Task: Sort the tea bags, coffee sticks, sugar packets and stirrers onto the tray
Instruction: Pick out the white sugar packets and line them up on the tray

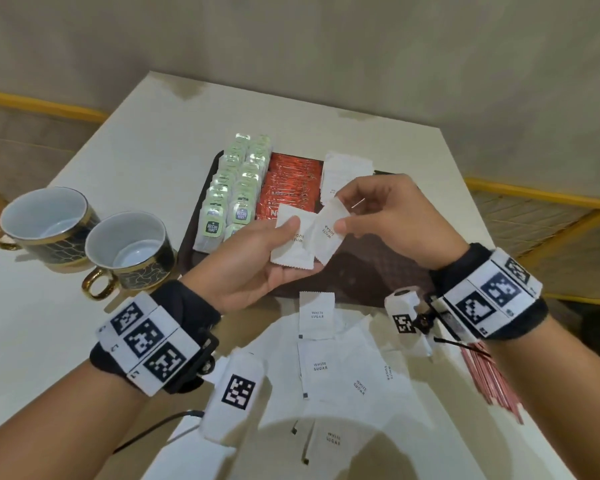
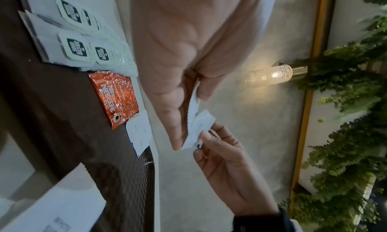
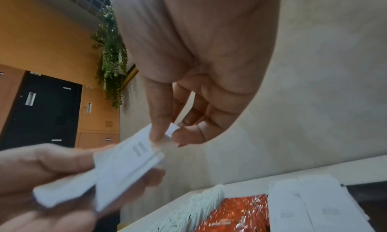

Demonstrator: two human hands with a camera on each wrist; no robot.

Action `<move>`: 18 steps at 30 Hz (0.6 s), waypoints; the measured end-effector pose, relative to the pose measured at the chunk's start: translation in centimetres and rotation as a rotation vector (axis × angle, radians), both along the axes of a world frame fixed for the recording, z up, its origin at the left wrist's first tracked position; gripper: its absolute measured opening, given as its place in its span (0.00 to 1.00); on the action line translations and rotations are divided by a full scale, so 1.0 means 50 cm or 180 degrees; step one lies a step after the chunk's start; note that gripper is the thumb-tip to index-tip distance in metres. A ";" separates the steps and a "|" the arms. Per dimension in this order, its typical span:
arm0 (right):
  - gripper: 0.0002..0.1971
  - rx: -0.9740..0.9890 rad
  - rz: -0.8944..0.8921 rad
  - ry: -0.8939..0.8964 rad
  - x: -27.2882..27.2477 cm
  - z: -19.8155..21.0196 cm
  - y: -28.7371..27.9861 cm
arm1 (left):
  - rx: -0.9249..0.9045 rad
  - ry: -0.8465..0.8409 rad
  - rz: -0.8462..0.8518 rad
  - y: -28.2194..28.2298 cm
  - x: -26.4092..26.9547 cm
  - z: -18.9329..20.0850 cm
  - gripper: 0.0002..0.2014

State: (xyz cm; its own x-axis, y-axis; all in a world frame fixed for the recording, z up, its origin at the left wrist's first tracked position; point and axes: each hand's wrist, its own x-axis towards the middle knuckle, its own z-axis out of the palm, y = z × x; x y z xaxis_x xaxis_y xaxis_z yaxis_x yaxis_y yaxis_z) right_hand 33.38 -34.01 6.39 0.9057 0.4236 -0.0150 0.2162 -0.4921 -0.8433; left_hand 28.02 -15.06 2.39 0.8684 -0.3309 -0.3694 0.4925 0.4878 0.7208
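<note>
- Loose sugar packets (image 1: 329,368) lie scattered on the table (image 1: 49,358) at the near edge, closest to the wearer, printed faces mostly up; judged to be the unsorted remainder, left within easy reach of both hands.
- Red stirrers (image 1: 489,379) lie in a bundle on the table under the right wrist, off the tray; judged not yet sorted.
- Left hand (image 1: 257,265) is palm up above the near part of the tray (image 1: 378,271), thumb pressing a small stack of sugar packets (image 1: 291,242) against the fingers. The grip is narrow and flat, apparently to keep the packets squared as a pile.
- Right hand (image 1: 388,216) pinches one sugar packet (image 1: 331,230) by its end between thumb and fingertip; the right wrist view confirms this fine pinch. The packet's free end overlaps the left hand's stack, which suggests it is being added to or aligned with that pile.
- Tea bags (image 1: 236,188) stand in overlapping rows in the tray's left part; coffee sticks (image 1: 288,185) lie packed alongside; a white row of sugar packets (image 1: 343,171) sits to their right. Grouping by kind matches the task.
- Bare tray surface remains on the right, likely reserved for remaining sugar and stirrers.
- Two cups (image 1: 84,233) stand on the table left of the tray, uninvolved.
</note>
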 end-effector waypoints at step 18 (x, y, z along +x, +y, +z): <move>0.02 0.0983 -0.0790 0.0570 -0.085 0.028 0.025 | -0.0470 0.0562 0.0209 0.032 -0.023 -0.014 0.17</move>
State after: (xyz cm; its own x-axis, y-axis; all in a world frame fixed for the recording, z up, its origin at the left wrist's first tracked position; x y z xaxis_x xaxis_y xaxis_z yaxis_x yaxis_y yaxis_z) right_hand 29.11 -32.74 7.81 0.9753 0.2025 -0.0880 -0.0401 -0.2294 -0.9725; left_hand 26.87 -13.44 1.68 0.8160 -0.3375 -0.4693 0.5684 0.6166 0.5447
